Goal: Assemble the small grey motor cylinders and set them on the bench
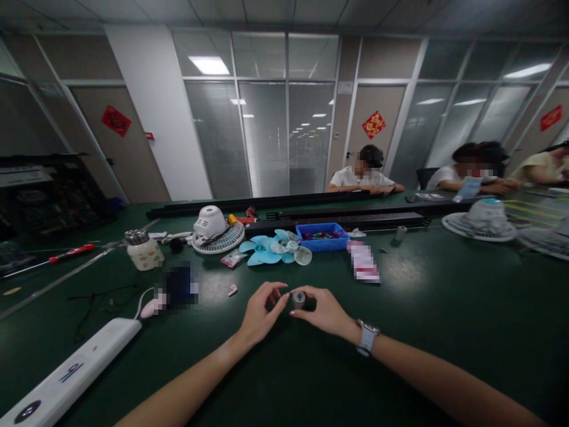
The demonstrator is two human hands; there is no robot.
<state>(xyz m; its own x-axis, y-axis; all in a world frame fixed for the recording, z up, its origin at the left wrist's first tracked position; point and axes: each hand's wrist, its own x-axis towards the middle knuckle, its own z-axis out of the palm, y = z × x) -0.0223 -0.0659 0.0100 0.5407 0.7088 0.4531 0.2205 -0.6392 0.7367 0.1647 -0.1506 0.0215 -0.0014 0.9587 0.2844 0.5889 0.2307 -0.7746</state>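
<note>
Between the thumb and fingers of my right hand [323,311] is a small grey metal cylinder [299,299], which looks like a small motor with a dark spot at the centre of its top. It is upright, at or just above the green table. My left hand [265,308] curves beside it from the left, thumb and fingers apart. The left thumb tip is close to the cylinder; whether it touches I cannot tell. A watch with a pale strap [367,338] is on my right wrist.
Beyond my hands lie blue fan blades [262,249], a blue bin [324,237] of wires and a white fan head [211,225]. A white power strip [84,370] and jar [144,252] stand left. Long black rails [338,224] cross behind. Several people sit across the table.
</note>
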